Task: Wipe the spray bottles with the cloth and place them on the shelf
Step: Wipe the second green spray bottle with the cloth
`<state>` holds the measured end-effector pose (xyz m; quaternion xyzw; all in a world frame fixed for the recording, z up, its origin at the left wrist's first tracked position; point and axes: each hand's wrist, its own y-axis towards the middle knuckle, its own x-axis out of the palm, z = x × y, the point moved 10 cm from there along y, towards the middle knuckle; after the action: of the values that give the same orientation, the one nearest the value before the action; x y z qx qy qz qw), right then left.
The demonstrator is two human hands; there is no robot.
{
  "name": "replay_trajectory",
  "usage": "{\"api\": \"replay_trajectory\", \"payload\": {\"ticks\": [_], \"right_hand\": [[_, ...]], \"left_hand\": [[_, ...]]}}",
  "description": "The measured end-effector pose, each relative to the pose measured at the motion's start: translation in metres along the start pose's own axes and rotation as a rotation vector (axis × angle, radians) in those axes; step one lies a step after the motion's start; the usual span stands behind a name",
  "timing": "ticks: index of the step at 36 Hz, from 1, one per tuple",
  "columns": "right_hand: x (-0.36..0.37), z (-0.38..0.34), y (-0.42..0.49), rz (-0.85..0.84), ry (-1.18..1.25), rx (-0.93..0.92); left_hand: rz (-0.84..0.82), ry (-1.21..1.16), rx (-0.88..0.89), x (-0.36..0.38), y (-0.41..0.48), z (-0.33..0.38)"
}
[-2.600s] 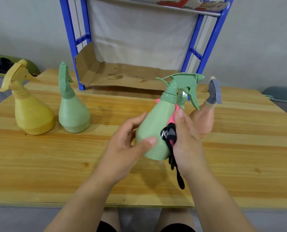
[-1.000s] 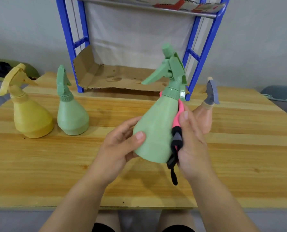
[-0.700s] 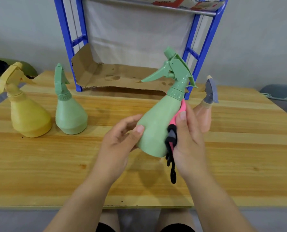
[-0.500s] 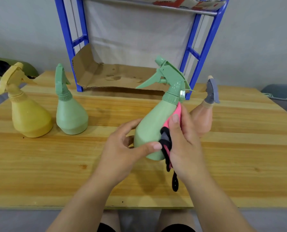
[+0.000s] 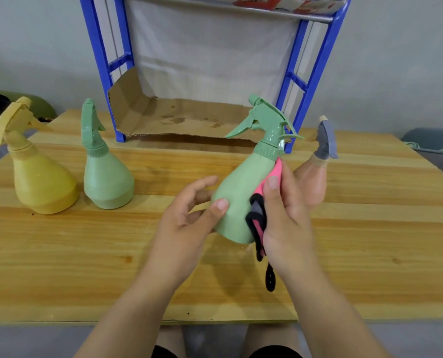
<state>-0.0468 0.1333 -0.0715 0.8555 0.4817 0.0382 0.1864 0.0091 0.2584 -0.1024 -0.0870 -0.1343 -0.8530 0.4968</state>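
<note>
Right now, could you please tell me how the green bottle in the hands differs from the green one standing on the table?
The held green bottle is tilted, gripped by the left hand, with the cloth pressed against it; the standing green bottle is upright on the table, untouched. Same shape and colour.

Held pale green plastic spray bottle (image 5: 241, 200): matt, smooth. Pink-and-black cloth (image 5: 258, 220): soft fabric. Yellow plastic spray bottle (image 5: 42, 184): matt. Peach plastic spray bottle (image 5: 315, 184): faintly glossy, translucent. Pale wooden tabletop (image 5: 86, 254): smooth, grain showing. Blue metal shelf frame (image 5: 96, 47): painted, glossy. Brown cardboard sheet (image 5: 184, 117): rough, stained.
</note>
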Motion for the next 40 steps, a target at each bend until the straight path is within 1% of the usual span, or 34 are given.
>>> {"api": "replay_trajectory", "payload": {"ticks": [5, 7, 11, 15, 18, 20, 22, 24, 26, 29, 32, 36, 38, 40], "right_hand": [[0.001, -0.007, 0.000, -0.017, -0.096, -0.052], [0.001, -0.007, 0.002, -0.051, -0.057, -0.012], [-0.002, -0.008, 0.006, -0.136, 0.103, 0.095], [-0.001, -0.013, 0.006, -0.173, 0.104, 0.091], [0.001, -0.007, 0.005, -0.150, 0.069, 0.081], [0.004, -0.008, 0.005, -0.148, -0.012, 0.019], [0.006, -0.012, 0.003, -0.158, -0.094, -0.062], [0.005, -0.015, 0.002, -0.166, -0.074, -0.091], [0.003, -0.017, 0.003, -0.175, 0.011, -0.070], [0.000, -0.010, 0.006, -0.221, 0.149, 0.026], [0.000, -0.006, 0.008, -0.229, 0.154, 0.051], [-0.003, -0.003, 0.009, -0.190, 0.121, 0.012], [0.000, 0.001, 0.009, -0.212, 0.067, 0.012], [0.002, 0.004, 0.009, -0.249, 0.046, 0.027]], "left_hand": [[-0.040, -0.055, -0.032, -0.001, 0.000, -0.006], [-0.047, -0.065, -0.045, -0.001, -0.001, -0.007], [-0.047, -0.101, -0.088, 0.002, -0.002, -0.012], [-0.055, -0.179, -0.145, 0.005, -0.002, -0.017], [-0.109, -0.103, -0.138, 0.012, -0.001, -0.015], [-0.095, -0.075, -0.132, 0.011, 0.000, -0.015], [-0.130, -0.080, -0.116, 0.012, 0.001, -0.012], [-0.166, -0.098, -0.100, 0.013, 0.000, -0.009], [-0.174, -0.116, -0.083, 0.011, 0.000, -0.007], [-0.162, -0.101, -0.089, 0.008, 0.000, -0.008], [-0.194, -0.063, -0.110, 0.012, -0.001, -0.011], [-0.245, 0.021, -0.110, 0.019, 0.001, -0.011], [-0.246, 0.063, -0.100, 0.018, 0.002, -0.012], [-0.246, 0.056, -0.103, 0.017, 0.004, -0.014]]}}
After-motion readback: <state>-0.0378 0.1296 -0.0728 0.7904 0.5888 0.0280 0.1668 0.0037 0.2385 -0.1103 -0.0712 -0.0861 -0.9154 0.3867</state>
